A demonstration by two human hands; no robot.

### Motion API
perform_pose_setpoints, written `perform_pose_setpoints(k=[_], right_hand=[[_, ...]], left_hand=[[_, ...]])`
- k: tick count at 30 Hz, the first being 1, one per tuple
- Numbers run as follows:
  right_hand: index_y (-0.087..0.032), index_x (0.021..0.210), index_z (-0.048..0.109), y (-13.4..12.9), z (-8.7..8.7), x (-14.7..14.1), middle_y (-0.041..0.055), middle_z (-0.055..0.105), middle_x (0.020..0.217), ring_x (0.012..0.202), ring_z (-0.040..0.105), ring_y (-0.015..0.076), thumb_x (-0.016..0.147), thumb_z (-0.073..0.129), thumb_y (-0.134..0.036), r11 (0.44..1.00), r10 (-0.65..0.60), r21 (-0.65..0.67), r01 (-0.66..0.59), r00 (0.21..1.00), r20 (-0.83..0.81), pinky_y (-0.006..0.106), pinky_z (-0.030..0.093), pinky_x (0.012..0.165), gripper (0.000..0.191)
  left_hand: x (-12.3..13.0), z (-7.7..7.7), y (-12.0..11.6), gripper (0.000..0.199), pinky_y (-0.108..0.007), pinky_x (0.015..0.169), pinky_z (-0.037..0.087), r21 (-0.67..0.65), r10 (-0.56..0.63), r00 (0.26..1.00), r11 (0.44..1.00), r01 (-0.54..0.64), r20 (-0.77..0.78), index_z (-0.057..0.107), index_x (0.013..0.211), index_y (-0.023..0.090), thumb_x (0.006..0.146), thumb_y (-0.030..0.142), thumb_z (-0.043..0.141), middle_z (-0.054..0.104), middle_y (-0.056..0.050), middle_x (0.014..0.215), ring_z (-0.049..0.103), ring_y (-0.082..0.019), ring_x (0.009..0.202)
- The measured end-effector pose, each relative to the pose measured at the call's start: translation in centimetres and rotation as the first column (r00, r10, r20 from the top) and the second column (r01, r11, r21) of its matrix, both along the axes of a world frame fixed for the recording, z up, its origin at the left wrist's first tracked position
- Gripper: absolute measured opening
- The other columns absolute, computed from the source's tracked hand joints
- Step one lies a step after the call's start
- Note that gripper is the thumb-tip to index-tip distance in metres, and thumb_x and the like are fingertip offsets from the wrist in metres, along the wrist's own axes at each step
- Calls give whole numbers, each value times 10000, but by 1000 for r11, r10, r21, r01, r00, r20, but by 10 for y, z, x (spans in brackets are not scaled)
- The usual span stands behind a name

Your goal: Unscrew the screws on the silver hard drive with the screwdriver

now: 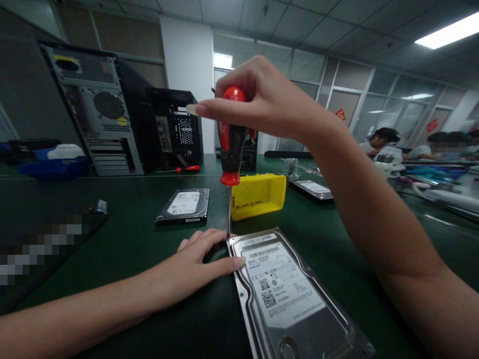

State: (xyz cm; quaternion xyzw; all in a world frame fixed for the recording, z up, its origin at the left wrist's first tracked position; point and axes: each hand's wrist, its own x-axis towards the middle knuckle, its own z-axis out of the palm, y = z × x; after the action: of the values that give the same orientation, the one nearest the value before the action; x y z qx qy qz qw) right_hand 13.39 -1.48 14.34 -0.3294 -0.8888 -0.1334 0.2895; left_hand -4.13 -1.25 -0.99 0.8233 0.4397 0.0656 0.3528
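A silver hard drive with a white label lies on the green table in front of me. My left hand is at its far left corner, thumb on the top edge and the fingers against the far side, gripping it. My right hand is wrapped round the red and black handle of a screwdriver, which stands upright. Its thin shaft reaches down to the drive's far left corner; the tip's exact seat is too small to make out. Just behind the shaft a yellow tray rests on its side.
A second hard drive lies left of the tray, a third to its right. Computer cases stand at the back left, near a red screwdriver and a blue bin. A cable lies left. People sit at the far right.
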Motion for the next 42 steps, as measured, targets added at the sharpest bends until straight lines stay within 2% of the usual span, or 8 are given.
perform_pose_setpoints(k=[8,15,20,24,29,42], right_hand=[[-55,714,558,-7,-6,-9,-9,359,593,545,217,23,804,433,-624,995,-84,49,88,993,-81,213,179,525,589],[-89,647,478,-2,-8,-5,-11,346,563,539,248,35,792,406,-666,982,-182,34,188,975,-130,241,168,545,600],[-127,612,410,2,-12,-5,-19,311,511,490,237,40,793,409,-665,960,-231,101,260,945,-230,261,154,533,568],[-117,626,443,4,-14,-5,-11,361,534,480,245,30,810,384,-656,968,-211,91,235,954,-214,251,154,519,573],[-93,703,503,5,-14,-5,3,443,616,516,314,17,810,397,-643,983,-170,48,180,971,-170,214,211,524,571],[-115,911,510,5,-13,0,17,577,758,512,477,2,777,465,-638,987,-87,-144,70,989,-117,150,296,462,542]], left_hand=[[-1,-7,5,814,-538,1124,152,5,16,1000,1000,-16,-14,447,1356,321,695,795,482,328,-37,1501,160,-378,1396],[1,-1,0,735,-529,1116,196,9,-1,1000,1000,1,7,488,1320,322,727,756,492,394,-44,1457,243,-362,1370],[2,-4,1,747,-521,1114,207,35,6,1000,999,-7,13,499,1309,318,712,765,493,418,-48,1442,265,-355,1362],[0,-5,3,785,-529,1110,213,26,19,1000,999,-19,14,498,1314,321,685,789,498,416,-43,1445,269,-377,1356],[0,-3,1,786,-536,1113,188,2,24,1000,1000,-24,2,480,1328,324,693,787,493,385,-46,1463,233,-378,1369],[0,-4,2,780,-529,1104,223,7,2,1000,1000,-2,16,485,1322,308,702,781,489,418,-47,1427,275,-375,1340]])
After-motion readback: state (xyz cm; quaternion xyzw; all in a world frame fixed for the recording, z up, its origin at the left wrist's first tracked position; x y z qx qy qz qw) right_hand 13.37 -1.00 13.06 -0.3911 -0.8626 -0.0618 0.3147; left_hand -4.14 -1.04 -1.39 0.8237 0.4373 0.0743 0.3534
